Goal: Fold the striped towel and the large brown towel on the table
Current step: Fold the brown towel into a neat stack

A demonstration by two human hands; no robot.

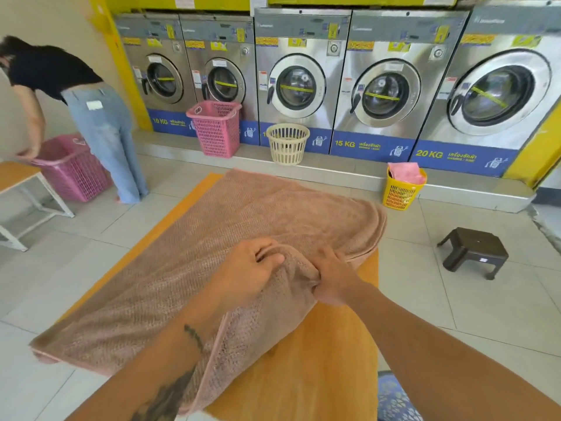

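The large brown towel lies spread over most of the orange table, folded over along its right side and hanging past the table's left edge. My left hand grips a bunched edge of the towel near its near-right corner. My right hand pinches the same edge just beside it, so both hands meet at the fold. The near part of the towel drapes over my left forearm. No striped towel is in view.
Washing machines line the back wall. On the floor stand pink baskets, a cream basket and a yellow basket with pink cloth. A dark stool is at right. A person bends over at left beside a bench.
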